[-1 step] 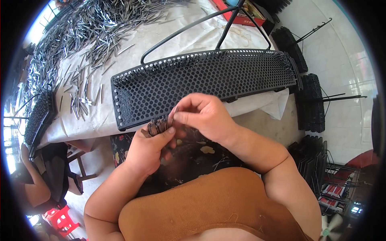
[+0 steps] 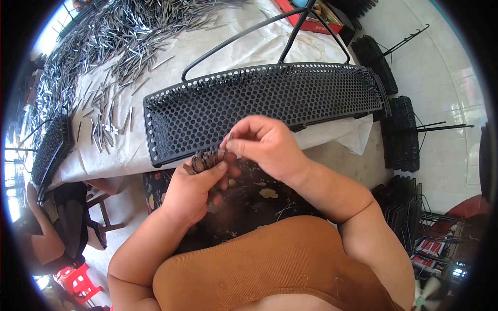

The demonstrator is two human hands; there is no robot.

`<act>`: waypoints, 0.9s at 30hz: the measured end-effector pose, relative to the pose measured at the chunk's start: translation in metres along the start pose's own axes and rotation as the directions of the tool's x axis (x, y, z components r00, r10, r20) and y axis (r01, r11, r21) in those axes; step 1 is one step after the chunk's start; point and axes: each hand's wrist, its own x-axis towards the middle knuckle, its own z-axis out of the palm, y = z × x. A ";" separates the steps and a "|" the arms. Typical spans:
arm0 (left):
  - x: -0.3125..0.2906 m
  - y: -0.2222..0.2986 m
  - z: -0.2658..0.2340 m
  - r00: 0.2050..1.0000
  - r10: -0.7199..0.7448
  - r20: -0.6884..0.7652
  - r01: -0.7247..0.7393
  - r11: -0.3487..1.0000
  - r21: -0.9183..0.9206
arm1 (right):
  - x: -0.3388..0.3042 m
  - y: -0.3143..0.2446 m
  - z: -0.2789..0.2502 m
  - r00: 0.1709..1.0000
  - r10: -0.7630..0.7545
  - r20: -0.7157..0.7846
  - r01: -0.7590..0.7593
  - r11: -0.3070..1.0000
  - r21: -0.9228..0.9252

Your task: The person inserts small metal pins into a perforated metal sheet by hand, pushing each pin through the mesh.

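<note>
Pins (image 2: pixel 205 159) sit bunched in the left hand (image 2: pixel 193 191), fingers clamped round them. Right hand (image 2: pixel 270 145) pinches one pin, just near the black perforated tray (image 2: pixel 270 98) on the surface (image 2: pixel 228 49).

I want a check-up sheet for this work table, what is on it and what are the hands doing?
Surface: table under a creased white cloth.
Job's things: black perforated tray at the near edge; bundle of thin metal pins.
Clutter: loose metal pins heaped and scattered at the far left.
Hands: left hand grips the bundle; right hand pinches one pin at the bundle's top.
Cables: nothing seen.
Surroundings: stacks of black trays on the tiled floor at right; another tray at the left edge; a seated person lower left.
</note>
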 end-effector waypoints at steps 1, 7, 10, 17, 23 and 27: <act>0.001 0.000 0.003 1.000 -0.027 -0.011 0.027 1.000 0.004 | 0.002 -0.003 -0.003 0.999 -0.029 -0.042 0.026 0.998 -0.065; 0.012 -0.010 0.010 0.998 -0.050 0.038 0.054 0.991 -0.124 | 0.050 -0.020 -0.054 0.657 -0.742 -0.135 0.461 0.537 -0.707; 0.013 -0.015 0.005 0.993 -0.038 0.113 0.065 0.966 -0.249 | 0.067 -0.032 -0.062 0.539 -0.828 0.155 0.409 0.096 -0.908; 0.006 -0.013 -0.003 0.994 -0.063 0.093 0.084 0.965 -0.247 | 0.075 -0.024 -0.066 0.586 -0.802 0.121 0.385 0.145 -0.911; 0.009 -0.013 -0.013 0.993 -0.030 0.111 0.059 0.962 -0.266 | 0.079 -0.021 -0.063 0.545 -0.782 0.303 0.400 -0.075 -0.913; 0.010 -0.016 -0.024 0.990 0.043 0.135 -0.003 0.959 -0.282 | 0.066 -0.020 -0.039 0.575 -0.777 0.254 0.374 -0.027 -0.927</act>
